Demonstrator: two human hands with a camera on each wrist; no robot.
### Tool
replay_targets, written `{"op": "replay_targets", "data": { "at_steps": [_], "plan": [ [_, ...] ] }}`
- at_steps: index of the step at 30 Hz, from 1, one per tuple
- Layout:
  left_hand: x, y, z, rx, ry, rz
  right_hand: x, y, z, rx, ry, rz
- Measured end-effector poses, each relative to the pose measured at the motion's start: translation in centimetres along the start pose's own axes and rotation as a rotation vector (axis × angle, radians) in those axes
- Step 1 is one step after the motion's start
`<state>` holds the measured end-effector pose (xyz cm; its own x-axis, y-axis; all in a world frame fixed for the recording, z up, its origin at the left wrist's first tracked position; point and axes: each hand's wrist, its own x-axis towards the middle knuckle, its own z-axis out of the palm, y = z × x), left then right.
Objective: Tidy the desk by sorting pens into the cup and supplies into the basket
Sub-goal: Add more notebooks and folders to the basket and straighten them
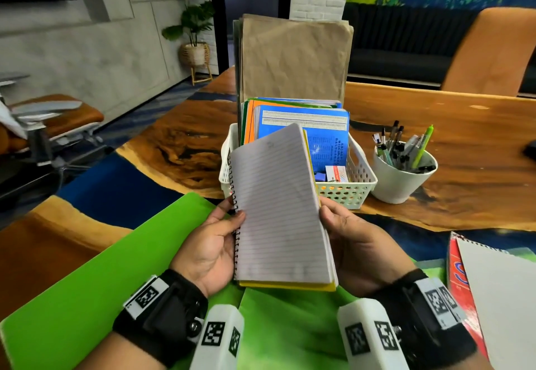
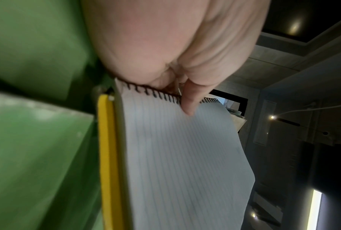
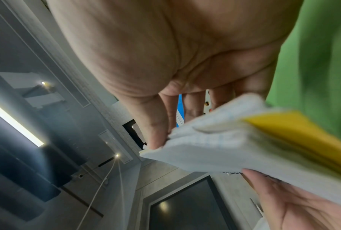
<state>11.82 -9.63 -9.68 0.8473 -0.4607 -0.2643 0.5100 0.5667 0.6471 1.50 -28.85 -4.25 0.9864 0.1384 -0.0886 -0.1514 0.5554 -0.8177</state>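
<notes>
Spiral notebook [image 1: 282,210] with yellow cover held up at center, lined page showing. Left grip [image 1: 213,249] clamped on the spiral edge at 9 o'clock, thumb over the coils. Right grip [image 1: 355,246] clamped on the loose page edges at 3 o'clock. White basket [image 1: 352,188] at 12 o'clock behind the notebook, filled with folders and a brown envelope. White cup [image 1: 401,179] full of pens [image 1: 406,146] at 2 o'clock on the wooden counter [image 1: 470,149]. Green folder [image 1: 87,277] beneath, toward 8 o'clock.
</notes>
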Motion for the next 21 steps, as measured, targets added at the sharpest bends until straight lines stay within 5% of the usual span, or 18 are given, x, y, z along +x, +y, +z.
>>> {"op": "replay_targets", "data": {
  "at_steps": [7, 15, 21],
  "plan": [
    [-0.2, 0.1, 0.0, -0.011, -0.003, 0.052, -0.1, 0.0, -1.0, -0.053, 0.042, 0.025],
    [-1.0, 0.2, 0.5, 0.038, -0.046, 0.139, 0.3, 0.0, -2.0, -0.577, 0.362, -0.081],
    [-1.4, 0.2, 1.3, 0.051, -0.049, 0.202, 0.2, -0.2, -2.0, -0.36, 0.26, -0.147]
  ]
}}
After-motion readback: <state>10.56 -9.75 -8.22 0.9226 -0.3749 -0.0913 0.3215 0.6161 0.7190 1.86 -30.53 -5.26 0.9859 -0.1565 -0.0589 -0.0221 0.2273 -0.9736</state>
